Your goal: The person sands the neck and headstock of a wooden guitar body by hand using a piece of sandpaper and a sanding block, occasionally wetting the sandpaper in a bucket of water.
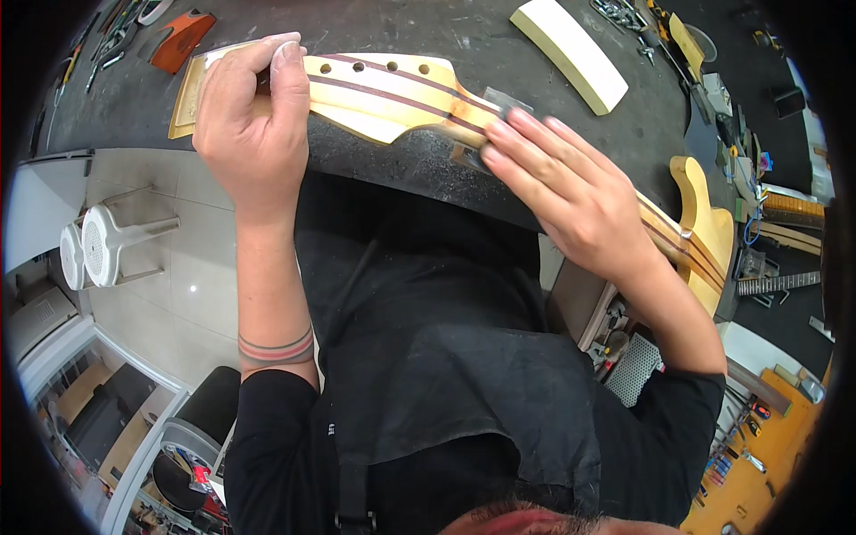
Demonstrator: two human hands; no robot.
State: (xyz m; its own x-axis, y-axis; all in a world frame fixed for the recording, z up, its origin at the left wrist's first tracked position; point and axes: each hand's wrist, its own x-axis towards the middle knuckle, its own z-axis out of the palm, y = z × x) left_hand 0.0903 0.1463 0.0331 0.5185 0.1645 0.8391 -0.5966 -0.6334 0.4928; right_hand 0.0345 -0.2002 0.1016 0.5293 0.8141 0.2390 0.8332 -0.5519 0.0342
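Observation:
An unfinished bass guitar of pale wood with dark stripes lies across the near edge of the bench. Its headstock, with a row of drilled holes, points left. My left hand is closed round the headstock's end, thumb on top, its tip whitish; whether something small is also in those fingers is hidden. My right hand lies over the neck, fingers straight and together, thumb out of sight. Small clear pieces show beside the neck near my right fingertips. The horned body lies beyond my right wrist.
The dark bench carries a tan flat piece beside my left hand, an orange block and a long cream block. Tools lie along its far edges. White stools stand on the floor at left. A tool board is at lower right.

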